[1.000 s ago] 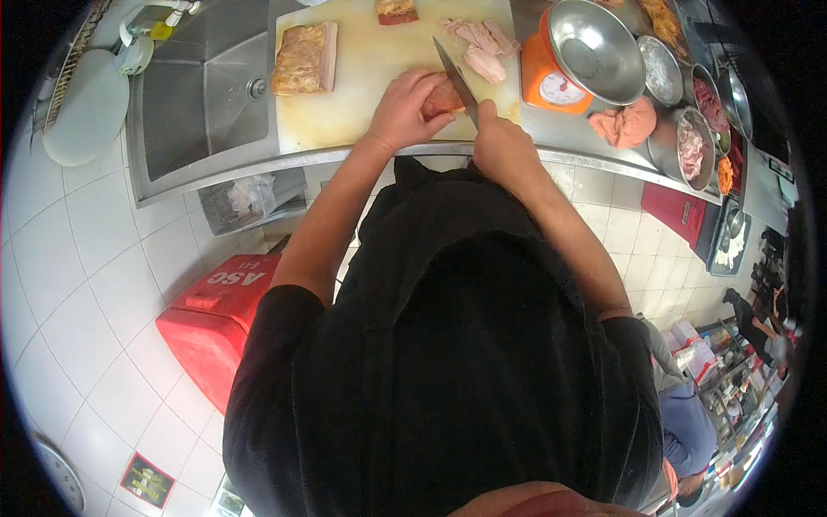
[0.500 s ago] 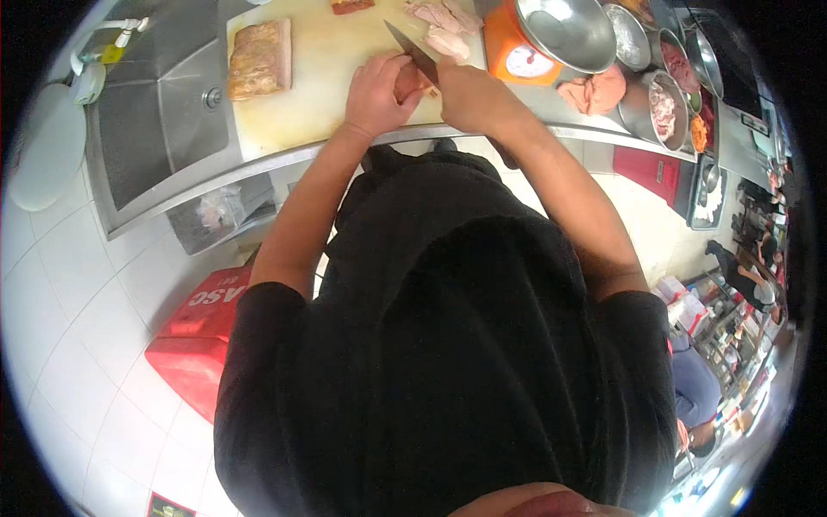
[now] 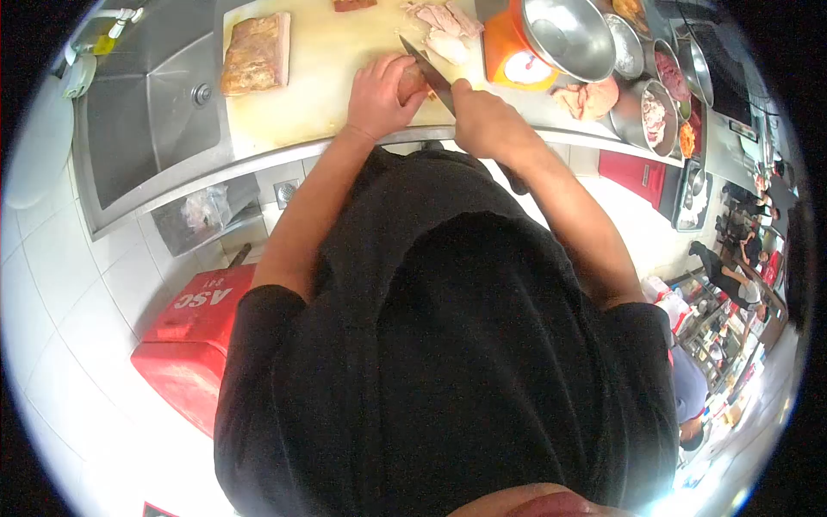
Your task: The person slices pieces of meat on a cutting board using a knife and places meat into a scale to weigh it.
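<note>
Gripped in the closed right hand [image 3: 493,123], the knife [image 3: 433,79] sits further back than 0.5 s ago, which suggests a slicing stroke under way. The left hand [image 3: 377,96] is curled round the meat [image 3: 413,82], pinning it on the cutting board [image 3: 319,77], right beside the knife

Head view, one. Mount: head-worn. Facing: we look forward and steeply down. Lens: very wide, the field round, its corners black, straight edges bowed. Nearest us: the black shirt [image 3: 482,345], filling the lower middle. Farther off, along the top, we list the sink [image 3: 125,116] at left, the cutting board [image 3: 320,90], the left hand [image 3: 381,96] and the right hand [image 3: 488,122]. Most distant: shelving [image 3: 711,317], small and tilted, toward the right edge.
</note>
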{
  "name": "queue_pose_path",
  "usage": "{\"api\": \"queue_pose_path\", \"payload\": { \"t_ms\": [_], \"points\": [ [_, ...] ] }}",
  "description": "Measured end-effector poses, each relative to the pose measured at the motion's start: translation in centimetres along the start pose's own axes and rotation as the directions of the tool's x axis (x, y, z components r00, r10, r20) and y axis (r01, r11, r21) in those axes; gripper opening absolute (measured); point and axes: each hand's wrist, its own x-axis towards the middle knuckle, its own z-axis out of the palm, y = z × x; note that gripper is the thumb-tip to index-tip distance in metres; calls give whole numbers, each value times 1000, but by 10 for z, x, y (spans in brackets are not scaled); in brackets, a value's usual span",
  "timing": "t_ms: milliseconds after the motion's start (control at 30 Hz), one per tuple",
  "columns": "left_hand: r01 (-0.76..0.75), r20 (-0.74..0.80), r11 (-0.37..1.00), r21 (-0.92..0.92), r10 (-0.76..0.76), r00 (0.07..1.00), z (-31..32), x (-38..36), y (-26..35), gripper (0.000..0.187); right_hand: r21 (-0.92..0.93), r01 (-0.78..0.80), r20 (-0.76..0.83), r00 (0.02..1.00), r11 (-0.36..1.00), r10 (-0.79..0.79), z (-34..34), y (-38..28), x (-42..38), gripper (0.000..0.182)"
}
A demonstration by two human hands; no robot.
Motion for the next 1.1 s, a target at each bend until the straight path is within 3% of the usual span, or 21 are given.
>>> {"api": "queue_pose_path", "payload": {
  "t_ms": [267,367,533,633,800,1100],
  "points": [
    [13,22,1000,5,-13,1000,0,6,1,60,50,80,-43,996,996,-78,2,9,10,36],
    [1,21,1000,28,-1,1000,2,1,3,62,65,8,5,1000,998,-9,-2,5,-7,38],
    [0,28,999,34,-1,1000,3,0,4,65,42,59,13,998,997,-59,10,2,29,63],
    [27,32,999,28,-28,999,-1,2,7,66,55,41,7,999,998,-42,6,2,24,68],
    [66,60,998,16,-67,996,-2,3,10,65,41,-4,91,996,999,0,17,14,3,37],
    [85,174,995,52,-92,980,-13,11,16,72,165,4,-111,994,986,15,75,33,44,33]
  ]
}}
